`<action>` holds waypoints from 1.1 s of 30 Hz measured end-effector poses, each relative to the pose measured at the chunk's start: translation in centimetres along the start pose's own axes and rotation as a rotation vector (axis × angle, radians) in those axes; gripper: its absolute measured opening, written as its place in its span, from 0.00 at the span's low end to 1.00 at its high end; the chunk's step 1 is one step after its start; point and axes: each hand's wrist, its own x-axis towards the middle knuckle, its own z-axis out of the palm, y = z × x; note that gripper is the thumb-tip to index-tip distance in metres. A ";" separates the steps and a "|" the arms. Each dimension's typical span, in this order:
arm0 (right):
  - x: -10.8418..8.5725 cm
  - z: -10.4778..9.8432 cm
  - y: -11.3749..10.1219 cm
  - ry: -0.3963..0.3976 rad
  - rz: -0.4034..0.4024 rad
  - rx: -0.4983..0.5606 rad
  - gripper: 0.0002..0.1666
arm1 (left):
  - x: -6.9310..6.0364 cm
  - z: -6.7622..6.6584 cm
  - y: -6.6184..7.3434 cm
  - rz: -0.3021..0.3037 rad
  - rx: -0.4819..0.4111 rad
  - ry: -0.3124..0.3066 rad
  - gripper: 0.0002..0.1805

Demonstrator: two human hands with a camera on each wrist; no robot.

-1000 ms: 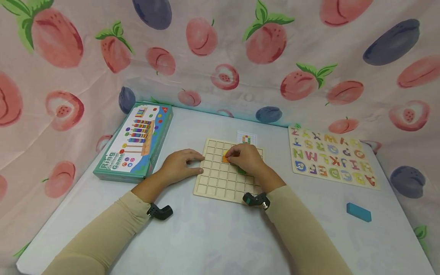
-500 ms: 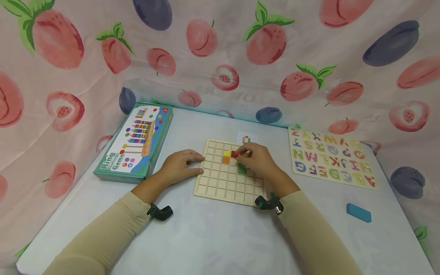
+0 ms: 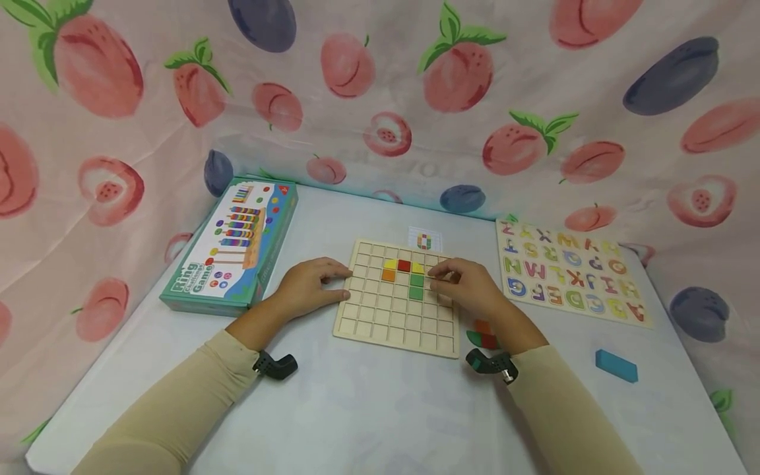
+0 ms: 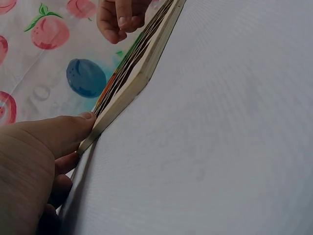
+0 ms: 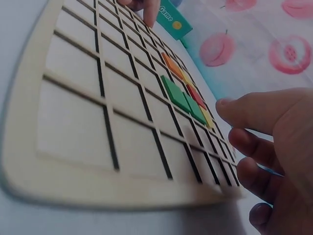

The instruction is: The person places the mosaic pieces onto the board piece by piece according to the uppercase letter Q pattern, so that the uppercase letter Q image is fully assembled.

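Observation:
In the head view a wooden grid board (image 3: 381,323) lies at mid-table. Near its far side are a red square tile (image 3: 404,266), a yellow tile (image 3: 390,264) left of it, another yellow tile (image 3: 418,268) right of it, an orange square (image 3: 388,275) and two green squares (image 3: 416,293). My left hand (image 3: 307,287) touches the board's left edge with thumb and fingertips, the thumb (image 4: 73,128) resting on the rim. My right hand (image 3: 466,285) hovers over the board's right side, fingers bent and apart; nothing shows between them in the right wrist view.
Loose orange, red and green tiles (image 3: 483,335) lie right of the board, partly hidden by my right wrist. Behind the board lies a pattern card (image 3: 424,239). A boxed ring game (image 3: 231,244) stands left, an alphabet board (image 3: 570,270) right, and a blue block (image 3: 616,366) front right.
My right hand has placed the red tile between the yellow ones, let go and drawn back right, uncovering a yellow tile, green tiles and the loose tiles. My left hand stays still.

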 end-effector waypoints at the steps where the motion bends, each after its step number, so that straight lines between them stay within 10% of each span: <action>1: -0.2 -0.1 0.3 0.000 -0.004 -0.002 0.14 | 0.0 0.0 0.0 -0.003 -0.002 -0.001 0.24; 21: -7.6 -3.2 6.3 0.039 0.051 -0.142 0.15 | 0.2 0.2 -0.1 -0.019 0.003 -0.013 0.24; 33: -7.8 -3.2 6.2 0.023 0.032 -0.167 0.08 | 0.1 0.1 -0.2 -0.033 -0.007 -0.010 0.24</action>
